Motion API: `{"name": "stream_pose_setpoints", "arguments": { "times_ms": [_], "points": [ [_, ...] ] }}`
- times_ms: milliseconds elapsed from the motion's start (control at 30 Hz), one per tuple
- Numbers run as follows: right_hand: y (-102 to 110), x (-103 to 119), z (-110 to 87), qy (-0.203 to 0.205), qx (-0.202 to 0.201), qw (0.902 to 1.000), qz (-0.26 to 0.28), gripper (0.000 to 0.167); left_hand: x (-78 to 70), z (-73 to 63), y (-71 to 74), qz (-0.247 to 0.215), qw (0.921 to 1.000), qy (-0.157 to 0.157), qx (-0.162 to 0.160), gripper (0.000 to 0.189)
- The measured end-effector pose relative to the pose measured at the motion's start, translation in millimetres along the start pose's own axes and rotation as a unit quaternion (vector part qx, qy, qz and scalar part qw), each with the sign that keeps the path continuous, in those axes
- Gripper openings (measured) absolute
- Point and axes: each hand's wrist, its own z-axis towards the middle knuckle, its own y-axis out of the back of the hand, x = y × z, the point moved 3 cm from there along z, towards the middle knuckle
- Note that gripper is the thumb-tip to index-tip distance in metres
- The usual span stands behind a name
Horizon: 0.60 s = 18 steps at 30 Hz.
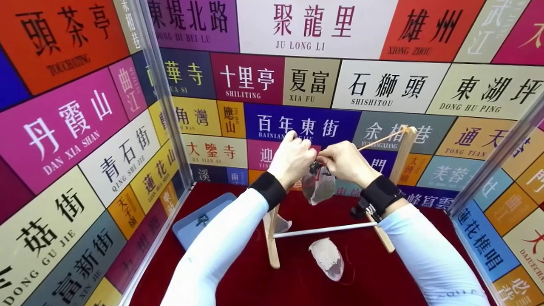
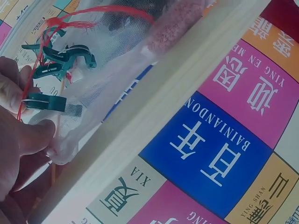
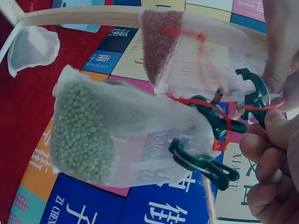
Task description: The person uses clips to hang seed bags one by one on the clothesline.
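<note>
In the head view, my left hand (image 1: 293,159) and right hand (image 1: 346,161) meet at a cord (image 1: 378,140) by the wooden stand. My left thumb and fingers pinch the top of a white mesh bag (image 2: 105,70) with reddish grains inside. Between my right fingertips is a dark green spring clip (image 3: 254,93), with red string (image 3: 198,100) beside it. Next to it hangs a mesh bag of green beans (image 3: 81,135), held at its top by green clips (image 3: 203,163). Overlapping fingers partly hide the contact with the cord.
Wooden posts (image 1: 401,155) are joined low by a white rod (image 1: 325,230). A pale filled mesh bag (image 1: 325,255) lies on the red cloth (image 1: 238,263); another whitish bag (image 1: 284,225) is behind the left post. A blue tray (image 1: 185,225) holds a green clip (image 1: 203,219). Printed panels surround the table.
</note>
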Motion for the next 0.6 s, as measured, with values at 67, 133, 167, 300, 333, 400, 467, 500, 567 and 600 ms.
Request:
{"name": "stream_pose_setpoints", "arguments": {
  "times_ms": [67, 133, 167, 300, 333, 400, 467, 500, 567, 600],
  "points": [
    [-1, -1, -3.2, -0.003, 0.008, 1.0, 0.004, 0.016, -0.6, -0.5, 0.2, 0.002, 1.0, 0.0, 0.009, 0.024],
    [-2, -2, -7.3, -0.004, 0.013, 0.9999, 0.007, 0.016, -1.2, -1.8, -0.2, 0.004, 0.9998, -0.001, 0.018, 0.023],
    [-3, -2, -9.5, -0.004, 0.013, 0.9999, 0.007, 0.017, -1.4, -2.8, -0.4, 0.006, 0.9998, -0.001, 0.021, 0.022],
    [-5, -5, -19.2, -0.007, -0.009, 0.9999, 0.004, 0.026, -3.2, -8.7, -2.8, 0.02, 0.9997, -0.003, 0.013, 0.017],
    [-6, -6, -21.9, -0.01, -0.018, 0.9998, 0.002, 0.029, -3.5, -10.6, -3.5, 0.023, 0.9997, -0.003, 0.005, 0.016],
    [-7, -7, -27.6, -0.015, -0.039, 0.9991, 0.002, 0.034, -3.7, -15.2, -4.6, 0.026, 0.9995, -0.006, -0.019, 0.014],
    [-8, -8, -34.1, -0.017, -0.059, 0.9981, 0.005, 0.033, -2.8, -20.7, -4.5, 0.022, 0.9983, -0.01, -0.054, 0.012],
    [-8, -9, -37.7, -0.017, -0.069, 0.9974, 0.008, 0.03, -1.8, -23.7, -4.1, 0.016, 0.997, -0.013, -0.075, 0.012],
    [-10, -9, -45.2, -0.014, -0.092, 0.9955, 0.015, 0.022, 1.2, -30.2, -2.9, -0.009, 0.9923, -0.02, -0.121, 0.009],
    [-11, -10, -49.2, -0.012, -0.104, 0.9944, 0.018, 0.018, 3.2, -33.3, -2.1, -0.027, 0.9887, -0.024, -0.146, 0.008]
  ]
}}
